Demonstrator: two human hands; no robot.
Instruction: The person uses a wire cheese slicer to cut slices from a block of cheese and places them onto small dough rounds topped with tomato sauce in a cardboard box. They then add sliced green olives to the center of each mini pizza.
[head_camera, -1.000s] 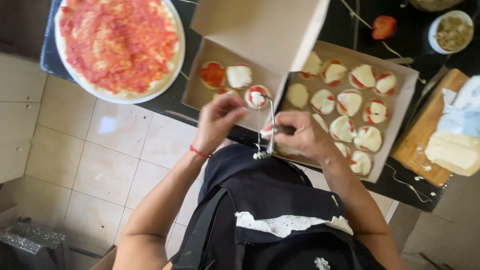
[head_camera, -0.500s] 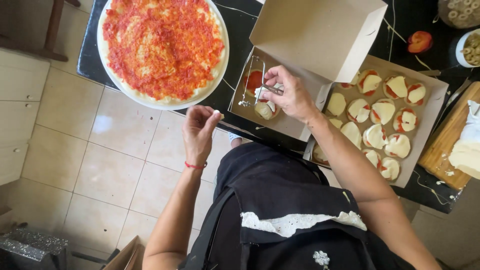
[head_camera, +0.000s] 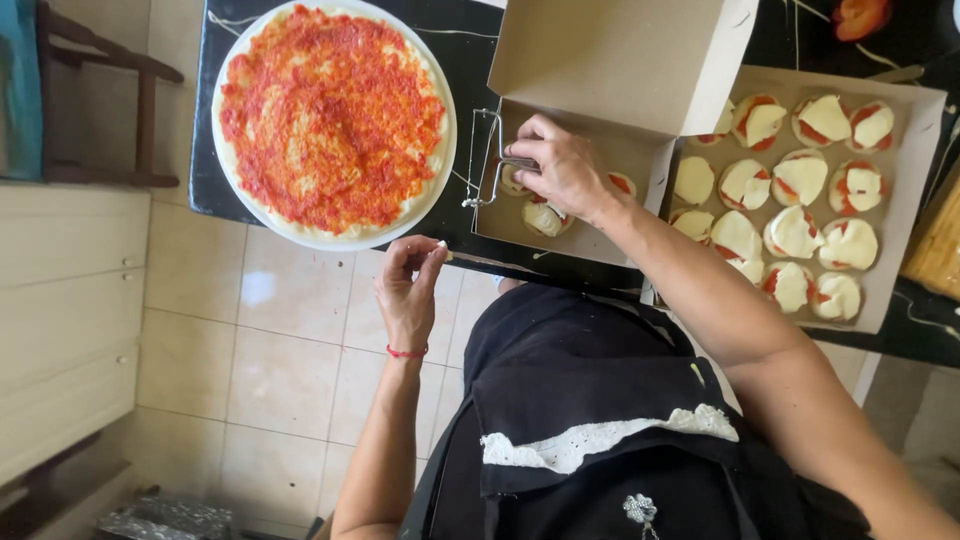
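My right hand (head_camera: 560, 165) grips a wire cheese slicer (head_camera: 487, 160) over the left cardboard box (head_camera: 580, 240), just above a few small pizzas with white cheese (head_camera: 545, 217). My left hand (head_camera: 408, 290) hovers at the counter's front edge, fingertips pinched on a small white crumb. A large round pizza base spread with red sauce (head_camera: 333, 120) lies on the black counter to the left of the box.
The right box (head_camera: 915, 200) holds several small cheese-topped pizzas. The left box's lid (head_camera: 620, 60) stands up at the back. A tomato piece (head_camera: 860, 15) lies far right. White cabinets (head_camera: 60, 320) and tiled floor lie below the counter.
My right hand moved the slicer from the box's front edge to its left inner side. My left hand drew back from the box to the counter's edge. The view shifted right.
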